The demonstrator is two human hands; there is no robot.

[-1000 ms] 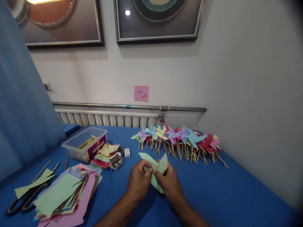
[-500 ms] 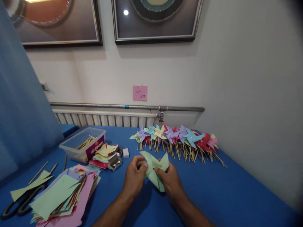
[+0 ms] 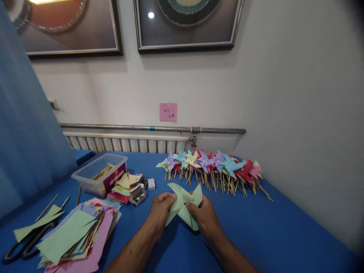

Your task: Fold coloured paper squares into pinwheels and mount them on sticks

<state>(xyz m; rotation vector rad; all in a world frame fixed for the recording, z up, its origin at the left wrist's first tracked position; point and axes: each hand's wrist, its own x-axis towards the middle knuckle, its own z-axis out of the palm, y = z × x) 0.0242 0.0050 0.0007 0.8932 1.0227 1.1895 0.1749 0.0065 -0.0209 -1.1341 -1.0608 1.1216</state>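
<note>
Head view: pale green paper pinwheel [image 3: 181, 198] held above the desk [image 3: 256, 231], between both hands. Left hand [image 3: 160, 210]: fingers pinching the pinwheel's left side. Right hand [image 3: 207, 217]: thumb pressing near the centre pin [image 3: 184, 203], remaining fingers mostly hidden. Pinwheel row [image 3: 204, 162] beyond; paper stack [image 3: 68, 235] and open pin box [image 3: 138, 198] leftward.

The left hand [image 3: 158, 210] and right hand [image 3: 206, 214] hold a pale-green pinwheel [image 3: 178, 203] over the tabletop [image 3: 261, 235], with stick-mounted pinwheels [image 3: 204, 162] at its one o'clock and a clear plastic box [image 3: 90, 185] at ten.
</note>
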